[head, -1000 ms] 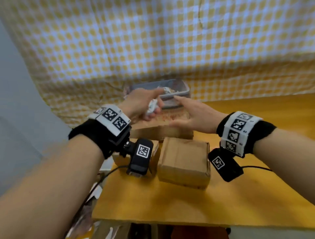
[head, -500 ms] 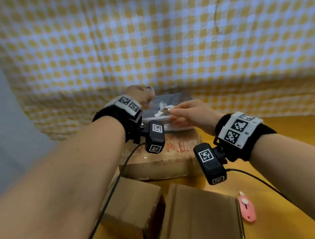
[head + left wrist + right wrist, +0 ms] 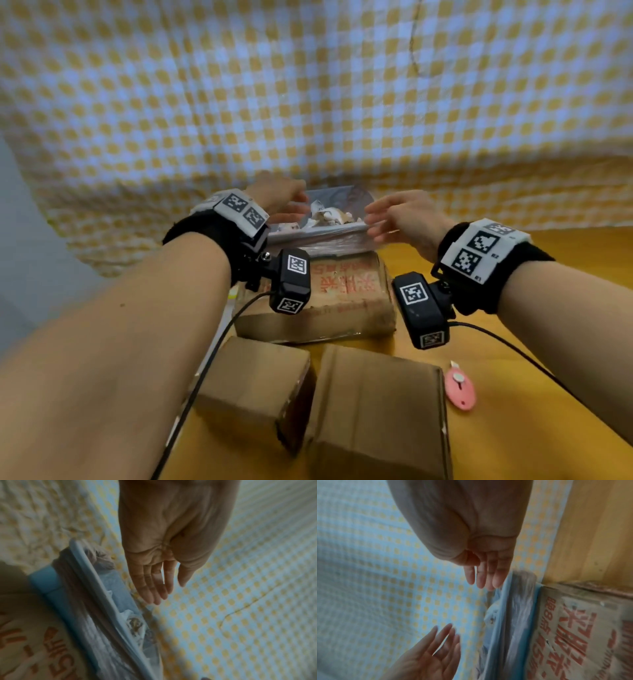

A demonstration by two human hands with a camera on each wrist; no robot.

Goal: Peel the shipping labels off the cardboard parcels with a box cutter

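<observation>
- Left hand: held above the left end of the bin, fingers straight and close together, nothing in it; the left wrist view confirms a bare palm.
- Right hand: above the bin's right end, fingers loosely extended and slightly spread, nothing in it.
- Bin: blue, lined with clear plastic, set at the far table edge against the checked cloth; it contains crumpled label scraps.
- Printed parcel: flat carton with red lettering, directly in front of the bin.
- Two plain parcels: small parcel and large parcel side by side, nearest the person.
- Box cutter: pink, lying on the table just right of the large parcel, well apart from both hands.
</observation>
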